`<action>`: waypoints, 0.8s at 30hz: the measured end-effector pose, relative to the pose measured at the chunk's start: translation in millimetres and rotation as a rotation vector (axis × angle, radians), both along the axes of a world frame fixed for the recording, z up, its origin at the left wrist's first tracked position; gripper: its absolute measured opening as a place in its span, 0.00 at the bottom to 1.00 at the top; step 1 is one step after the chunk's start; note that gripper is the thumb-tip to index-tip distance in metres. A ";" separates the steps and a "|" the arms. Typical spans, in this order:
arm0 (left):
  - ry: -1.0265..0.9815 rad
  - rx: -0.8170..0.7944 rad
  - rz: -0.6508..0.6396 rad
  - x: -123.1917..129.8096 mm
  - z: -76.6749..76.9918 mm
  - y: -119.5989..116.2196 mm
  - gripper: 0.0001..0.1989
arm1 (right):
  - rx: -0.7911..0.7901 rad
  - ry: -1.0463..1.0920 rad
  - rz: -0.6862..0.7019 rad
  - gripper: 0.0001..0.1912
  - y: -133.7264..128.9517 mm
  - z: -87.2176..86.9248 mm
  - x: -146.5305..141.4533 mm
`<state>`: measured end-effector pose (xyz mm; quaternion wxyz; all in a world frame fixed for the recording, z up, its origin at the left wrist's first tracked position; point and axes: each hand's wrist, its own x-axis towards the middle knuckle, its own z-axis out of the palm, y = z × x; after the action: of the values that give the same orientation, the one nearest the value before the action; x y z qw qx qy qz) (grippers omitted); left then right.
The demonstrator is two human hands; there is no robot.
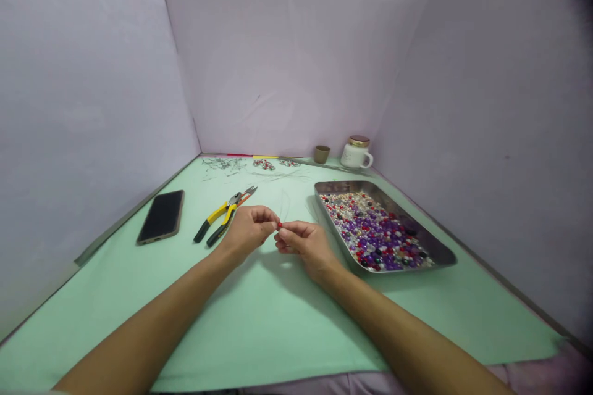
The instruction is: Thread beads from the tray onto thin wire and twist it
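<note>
Bench (278, 339) spread with pale mint-green cloth. Left of left hand (254, 226): flat black rectangular phone; nearer that hand, metal pliers (234, 200) with yellow-and-black handles, touching partly hidden orange-and-grey tool (245, 197). Right of right hand (303, 244): shallow rectangular steel tray (345, 187) of mixed beads. Well beyond both hands: tangled thin dark wire pieces (225, 164), two red-and-pale beaded clusters (264, 165), loose fine wires (278, 175), slim red-and-yellow rod (265, 157). Beyond right hand: small brown cup (321, 154), white lidded mug (356, 155).
</note>
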<state>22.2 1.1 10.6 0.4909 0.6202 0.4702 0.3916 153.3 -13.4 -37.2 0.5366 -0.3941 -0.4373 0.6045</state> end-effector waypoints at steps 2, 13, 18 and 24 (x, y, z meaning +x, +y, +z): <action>0.022 0.014 0.012 1.4 1.7 -1.8 0.01 | 0.010 -0.032 -0.022 0.13 -0.5 1.6 -0.3; -0.155 -0.035 -0.013 -4.9 -7.3 7.0 0.07 | 0.072 -0.129 -0.001 0.12 -2.4 6.7 -0.5; -0.228 -0.034 0.117 1.5 -9.0 6.0 0.04 | 0.085 -0.164 0.021 0.12 -4.1 8.5 -1.6; -0.325 0.021 0.143 -6.6 -12.4 17.9 0.05 | 0.054 -0.122 -0.001 0.12 -4.8 8.6 -1.2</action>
<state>15.7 19.0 -1.8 0.5247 0.5187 0.4233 0.5257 152.1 -18.2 -28.6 0.5196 -0.4158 -0.4852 0.5672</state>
